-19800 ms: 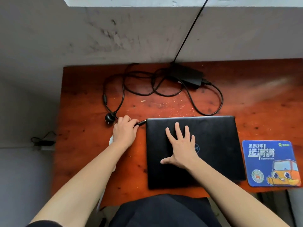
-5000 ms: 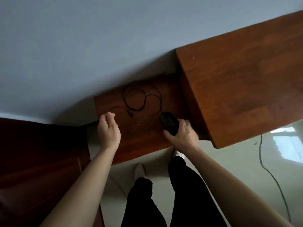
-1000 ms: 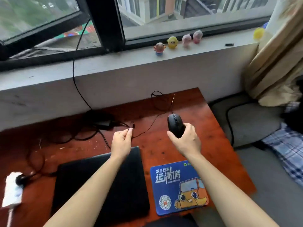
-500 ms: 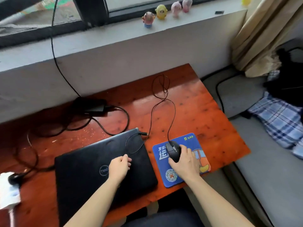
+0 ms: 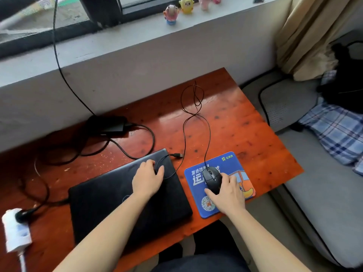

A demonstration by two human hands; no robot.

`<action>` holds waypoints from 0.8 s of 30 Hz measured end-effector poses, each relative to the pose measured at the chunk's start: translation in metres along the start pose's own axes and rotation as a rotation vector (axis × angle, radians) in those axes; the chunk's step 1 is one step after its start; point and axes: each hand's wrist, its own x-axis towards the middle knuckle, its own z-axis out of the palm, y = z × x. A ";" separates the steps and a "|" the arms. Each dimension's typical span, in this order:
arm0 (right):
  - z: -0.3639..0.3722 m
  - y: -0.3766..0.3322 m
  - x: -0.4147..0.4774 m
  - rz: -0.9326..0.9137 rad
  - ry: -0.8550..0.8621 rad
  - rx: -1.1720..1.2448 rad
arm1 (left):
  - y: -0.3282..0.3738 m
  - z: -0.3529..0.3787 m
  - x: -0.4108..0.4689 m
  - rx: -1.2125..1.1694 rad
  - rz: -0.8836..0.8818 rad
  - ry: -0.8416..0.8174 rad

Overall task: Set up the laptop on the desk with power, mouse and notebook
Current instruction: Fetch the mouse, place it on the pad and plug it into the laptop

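The closed black laptop (image 5: 117, 205) lies on the reddish wooden desk (image 5: 245, 134). My left hand (image 5: 147, 178) rests on the lid near its far right corner, thumb spread from the bent fingers. A loop of the mouse cable (image 5: 184, 134) runs past the thumb, and I see no grip on it. The cable's USB plug (image 5: 177, 155) lies loose just off the laptop's corner. My right hand (image 5: 228, 195) is cupped over the black mouse (image 5: 211, 178), which sits on the blue mouse pad (image 5: 233, 163). No notebook is in view.
The black power brick (image 5: 112, 125) and its tangled cords lie at the back left. A white power strip (image 5: 15, 230) with a black plug sits at the left edge. Toy figures (image 5: 170, 13) stand on the sill. A grey cushion and plaid cloth (image 5: 337, 130) lie to the right.
The mouse, held above the desk a second ago, now sits on the pad under my right hand. My left hand let go of the USB end and slid up the lid towards it.
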 end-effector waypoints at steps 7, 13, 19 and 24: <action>-0.014 0.005 0.007 -0.082 0.057 0.111 | 0.048 0.012 0.046 0.273 0.300 -0.015; -0.028 -0.020 0.038 -0.253 -0.007 0.230 | 0.045 0.017 0.054 0.164 0.227 -0.059; -0.022 -0.089 0.068 -0.474 -0.246 0.303 | 0.010 -0.019 0.039 -0.119 -0.050 0.133; -0.005 -0.149 0.054 -0.750 -0.529 0.051 | -0.043 -0.068 0.013 -0.479 -0.342 0.334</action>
